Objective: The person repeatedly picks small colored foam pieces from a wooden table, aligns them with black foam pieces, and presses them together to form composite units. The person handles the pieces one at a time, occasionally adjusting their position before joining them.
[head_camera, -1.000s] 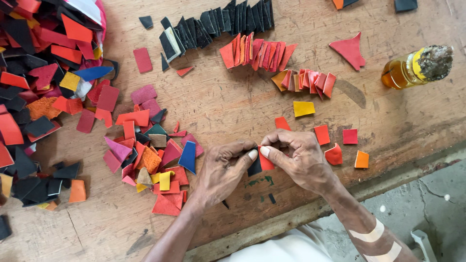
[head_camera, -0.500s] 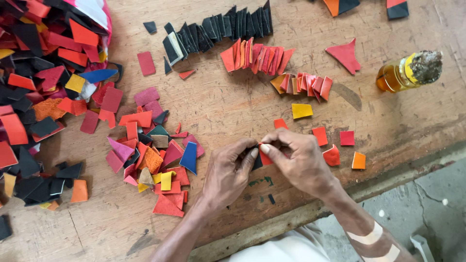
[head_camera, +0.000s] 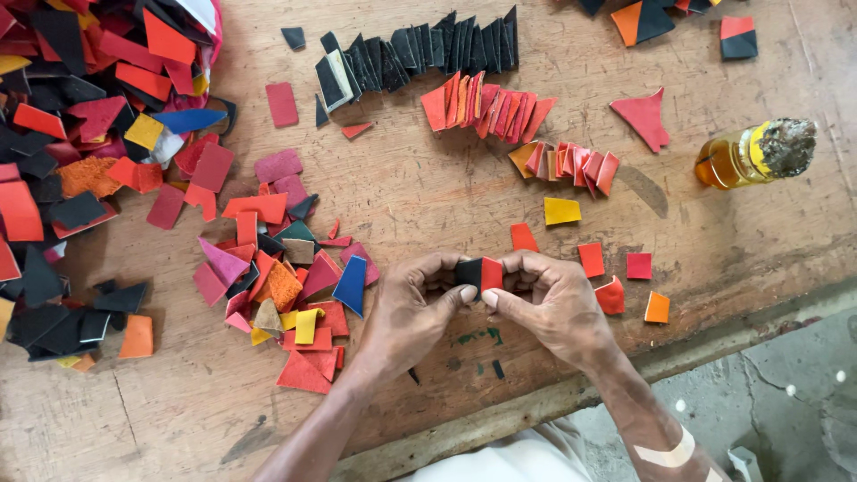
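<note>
My left hand and my right hand meet near the front edge of a worn wooden table. Between their fingertips they pinch a small piece that is black on its left half and red on its right half. Both thumbs press under it. A loose heap of red, pink, orange, yellow and blue scraps lies just left of my left hand. A few small red and orange squares lie just right of my right hand.
A large pile of black, red and orange scraps fills the left side. Rows of folded black pieces and red pieces stand at the back. A small bottle of amber liquid lies at the right. The table edge runs diagonally at lower right.
The piece between my fingers was mostly hidden and showed only red; now it is held flat with a black half and a red half showing. My hands have shifted slightly.
</note>
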The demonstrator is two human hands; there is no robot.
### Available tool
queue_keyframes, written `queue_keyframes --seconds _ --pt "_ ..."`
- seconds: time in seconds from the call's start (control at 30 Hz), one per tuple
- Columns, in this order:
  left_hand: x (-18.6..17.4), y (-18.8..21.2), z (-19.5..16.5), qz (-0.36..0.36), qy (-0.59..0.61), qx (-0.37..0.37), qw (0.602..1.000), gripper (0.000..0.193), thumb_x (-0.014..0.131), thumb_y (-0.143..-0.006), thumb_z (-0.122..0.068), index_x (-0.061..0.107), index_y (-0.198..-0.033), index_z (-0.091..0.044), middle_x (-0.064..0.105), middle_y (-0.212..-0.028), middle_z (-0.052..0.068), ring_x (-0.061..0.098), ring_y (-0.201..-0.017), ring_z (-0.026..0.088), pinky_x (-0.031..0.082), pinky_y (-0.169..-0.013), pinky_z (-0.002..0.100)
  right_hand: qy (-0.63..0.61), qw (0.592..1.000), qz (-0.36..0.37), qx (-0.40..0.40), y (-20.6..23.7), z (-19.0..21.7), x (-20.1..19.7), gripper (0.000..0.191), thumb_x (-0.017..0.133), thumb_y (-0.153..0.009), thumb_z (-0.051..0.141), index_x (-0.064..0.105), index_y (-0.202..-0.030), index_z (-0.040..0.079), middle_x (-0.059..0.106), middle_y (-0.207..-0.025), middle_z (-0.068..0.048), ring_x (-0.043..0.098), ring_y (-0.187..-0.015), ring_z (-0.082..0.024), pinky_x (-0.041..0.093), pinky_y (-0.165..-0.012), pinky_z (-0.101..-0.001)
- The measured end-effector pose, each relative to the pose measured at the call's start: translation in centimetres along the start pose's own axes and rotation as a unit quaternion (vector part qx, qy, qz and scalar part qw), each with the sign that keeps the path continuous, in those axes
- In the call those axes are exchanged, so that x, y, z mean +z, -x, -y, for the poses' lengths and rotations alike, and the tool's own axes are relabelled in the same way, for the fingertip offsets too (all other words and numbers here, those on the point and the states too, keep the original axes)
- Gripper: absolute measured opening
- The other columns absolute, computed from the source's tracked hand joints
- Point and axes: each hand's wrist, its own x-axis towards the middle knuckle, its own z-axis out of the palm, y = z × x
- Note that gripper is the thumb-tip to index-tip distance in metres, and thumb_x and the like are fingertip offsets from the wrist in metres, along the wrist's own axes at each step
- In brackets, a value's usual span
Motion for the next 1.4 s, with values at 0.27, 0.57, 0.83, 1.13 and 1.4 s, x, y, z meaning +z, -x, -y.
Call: queue_keyframes --seconds 0.27,0.57,0.83,1.13,1.4 --pt "0.7 0.4 -1.4 -0.069 -0.180 0.161 0.968 0.022 0.073 -0.084 0.002 0.076 -0.104 -0.005 0.078 -0.087 0.005 0.072 -0.076 0.009 0.057 -0.067 0.025 0.298 0.948 -0.102 -0.050 0.5 1.5 2.0 0.019 0.080 -0.084 0.007 0.074 -0.101 0.001 0.077 -0.077 -0.005 0.070 -0.064 -0.008 0.060 -0.060 -0.0229" --pt "1.2 1.0 -2.1 -0.053 -0.139 0.139 0.979 0.009 0.071 -0.095 -0.012 0.075 -0.094 -0.004 0.066 -0.077 0.005 0.060 -0.064 0.011 0.048 -0.056 0.027 0.116 0.992 0.003 -0.048 2.1 2.3 0.9 0.020 0.072 -0.093 0.013 0.075 -0.109 0.001 0.074 -0.091 -0.003 0.068 -0.082 -0.005 0.057 -0.068 -0.0203" --pt "-0.4 -0.4 -1.6 -0.135 -0.029 0.088 0.986 0.014 0.060 -0.103 -0.018 0.065 -0.103 -0.006 0.058 -0.080 -0.002 0.051 -0.070 0.009 0.046 -0.063 0.025 0.098 0.987 0.079 0.099 1.6 -0.5 -2.8 0.022 0.072 -0.093 0.013 0.072 -0.110 0.001 0.072 -0.084 -0.007 0.065 -0.068 -0.010 0.058 -0.059 -0.0256" --pt "-1.2 0.9 -1.4 -0.053 -0.316 0.257 0.912 0.007 0.070 -0.093 -0.011 0.065 -0.092 -0.007 0.063 -0.080 0.010 0.062 -0.071 0.026 0.050 -0.063 0.037 -0.145 0.956 -0.052 -0.249 0.7 6.7 -10.2 0.028 0.056 -0.109 0.013 0.059 -0.134 0.001 0.070 -0.124 -0.016 0.072 -0.110 -0.025 0.062 -0.093 -0.0365" --pt "-1.4 1.5 -0.7 0.010 -0.393 0.282 0.875 0.012 0.072 -0.089 -0.010 0.061 -0.089 -0.005 0.059 -0.078 0.011 0.064 -0.074 0.031 0.049 -0.061 0.045 -0.031 0.980 -0.088 -0.177 -0.2 0.6 -6.7 0.019 0.061 -0.107 0.007 0.065 -0.122 -0.003 0.073 -0.105 -0.015 0.071 -0.093 -0.020 0.060 -0.085 -0.0325"
